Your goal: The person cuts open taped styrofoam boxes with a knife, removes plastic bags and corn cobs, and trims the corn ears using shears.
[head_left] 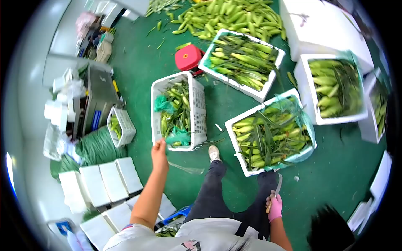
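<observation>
My left hand point(159, 154) is bare and closed at the near rim of a tall white plastic crate point(198, 113). A thin piece of clear plastic film point(187, 168) trails rightward from it. The crate holds green corn husks and leaves point(178, 100), with bunched green netting point(179, 137) at its near end. In a pink glove, my right hand point(274, 206) grips the wooden handle of a curved knife point(278, 186), its blade pointing away from me. Just beyond it stands a white foam box point(237, 155) of unhusked corn point(272, 136), lined with green net.
More foam boxes of corn point(245, 58) stand ahead and at right point(312, 90), before a large corn pile point(230, 16). A red stool point(188, 57) sits behind the crate. White foam boxes point(111, 182) line the left. Dark hair point(331, 228) shows at lower right.
</observation>
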`<control>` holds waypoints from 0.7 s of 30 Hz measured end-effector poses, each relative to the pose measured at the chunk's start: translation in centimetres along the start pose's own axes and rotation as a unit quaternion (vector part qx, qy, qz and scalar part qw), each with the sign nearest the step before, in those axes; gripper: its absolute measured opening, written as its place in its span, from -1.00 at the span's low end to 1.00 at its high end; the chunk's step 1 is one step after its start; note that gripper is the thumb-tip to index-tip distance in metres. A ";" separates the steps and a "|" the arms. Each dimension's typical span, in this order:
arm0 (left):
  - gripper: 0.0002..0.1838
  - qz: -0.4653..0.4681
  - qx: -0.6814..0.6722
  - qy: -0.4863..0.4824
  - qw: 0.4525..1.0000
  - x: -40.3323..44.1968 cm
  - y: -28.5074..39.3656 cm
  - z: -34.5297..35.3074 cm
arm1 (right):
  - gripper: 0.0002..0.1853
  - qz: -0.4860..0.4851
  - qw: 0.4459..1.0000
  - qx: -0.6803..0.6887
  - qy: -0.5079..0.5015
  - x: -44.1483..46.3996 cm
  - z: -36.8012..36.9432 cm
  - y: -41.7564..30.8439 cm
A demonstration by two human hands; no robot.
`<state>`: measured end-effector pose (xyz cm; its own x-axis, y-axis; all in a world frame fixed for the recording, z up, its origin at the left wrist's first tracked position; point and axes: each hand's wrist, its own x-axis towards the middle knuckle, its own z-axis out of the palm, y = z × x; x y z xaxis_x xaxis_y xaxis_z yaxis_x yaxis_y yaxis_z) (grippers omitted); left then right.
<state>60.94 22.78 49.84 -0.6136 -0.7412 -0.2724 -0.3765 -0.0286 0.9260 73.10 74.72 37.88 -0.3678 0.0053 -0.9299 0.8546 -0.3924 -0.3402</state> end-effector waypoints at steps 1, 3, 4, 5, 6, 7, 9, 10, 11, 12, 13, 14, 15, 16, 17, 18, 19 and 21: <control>-0.87 0.052 -0.008 0.053 0.997 2.8 0.3 -1.7 | -0.72 -0.011 1.000 -0.012 0.009 -0.1 1.0 0.3; -0.71 0.070 -0.088 0.109 0.988 8.4 2.6 -4.4 | -0.74 -0.025 0.999 -0.012 0.036 -0.1 3.3 1.5; -0.59 0.126 -0.068 0.183 0.973 11.6 3.4 -5.5 | -0.74 -0.024 0.998 -0.031 0.047 -0.3 4.7 2.3; -0.51 0.127 -0.145 0.185 0.964 14.4 4.7 -6.8 | -0.74 -0.026 0.997 -0.048 0.058 -0.5 6.4 3.2; -0.49 0.131 -0.230 0.214 0.940 18.0 5.0 -7.7 | -0.74 -0.021 0.995 -0.075 0.061 -0.9 8.0 4.8; -0.50 0.119 -0.274 0.210 0.931 21.1 5.3 -8.9 | -0.74 -0.020 0.993 -0.099 0.066 -1.1 9.7 6.4; -0.50 0.128 -0.283 0.208 0.927 25.8 6.3 -10.2 | -0.73 -0.002 0.983 -0.157 0.100 -1.5 13.5 9.2; -0.52 0.133 -0.260 0.189 0.938 27.5 7.0 -10.8 | -0.72 -0.007 0.982 -0.162 0.094 -1.6 15.5 10.7; -0.54 0.134 -0.234 0.171 0.948 28.5 7.0 -11.8 | -0.72 -0.008 0.981 -0.170 0.089 -1.9 16.8 12.3; -0.56 0.125 -0.203 0.143 0.961 29.1 6.2 -13.4 | -0.72 -0.010 0.982 -0.169 0.085 -2.4 18.5 13.3; -0.58 0.120 -0.174 0.114 0.971 29.5 5.3 -15.0 | -0.73 -0.028 0.971 -0.223 0.087 -3.0 20.4 13.9; -0.59 0.124 -0.150 0.081 0.978 30.0 5.1 -16.1 | -0.73 -0.037 0.962 -0.257 0.088 -3.7 22.2 14.2; -0.59 0.113 -0.117 0.061 0.985 29.2 4.5 -17.3 | -0.73 -0.050 0.953 -0.285 0.090 -4.3 24.2 14.0; -0.60 0.129 -0.054 0.051 0.989 29.7 1.3 -19.0 | -0.76 -0.063 0.941 -0.320 0.087 -4.6 25.8 13.6; -0.61 0.120 -0.011 0.027 0.992 28.3 -0.6 -20.2 | -0.77 -0.073 0.950 -0.293 0.082 -4.9 27.4 13.1; -0.61 0.095 0.032 0.005 0.995 26.7 -2.9 -21.3 | -0.78 -0.085 0.957 -0.265 0.078 -5.1 28.8 12.4; -0.58 0.049 0.065 -0.018 0.997 25.1 -6.1 -22.1 | -0.79 -0.097 0.964 -0.238 0.072 -5.3 30.0 11.7; -0.48 -0.029 0.080 -0.088 0.993 19.3 -8.7 -22.8 | -0.82 -0.104 0.975 -0.190 0.054 -5.3 32.1 11.0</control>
<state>68.19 -6.57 42.49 -0.6942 -0.6124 -0.3781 -0.5109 0.0492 0.8583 72.72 40.85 43.51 -0.5234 0.1540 -0.8381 0.8479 -0.0035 -0.5301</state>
